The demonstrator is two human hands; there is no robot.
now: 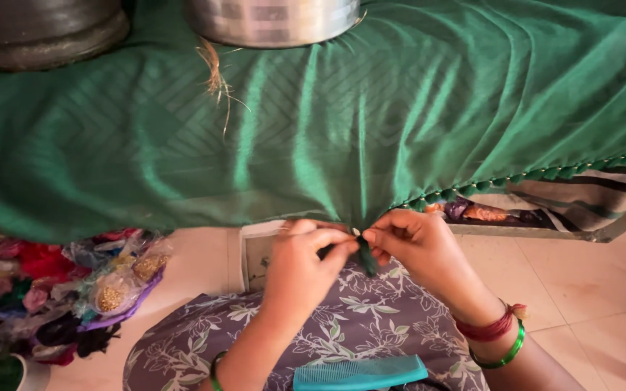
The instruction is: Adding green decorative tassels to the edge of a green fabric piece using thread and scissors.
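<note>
A raised surface is covered by a glossy green cloth point(400, 108) with a woven diamond pattern, draped in soft folds over the near edge. Two round metal vessels point(273, 20) are seen at the far edge, with a wisp of straw-coloured fibre below them. Pale floor tiles point(588, 304) lie underneath, and a heap of coloured threads and beads in clear bags point(59, 289) sits at the left.

At the near edge of the cloth, a small dark green tassel point(366, 257) is pinched between both hands. The left hand point(302, 268) is closed narrowly on it from one side, and the right hand point(418, 246) grips it from the other, fingertips touching. Finished knots line the hem towards the right. A teal plastic comb point(360, 373) rests on a floral-printed lap.
</note>
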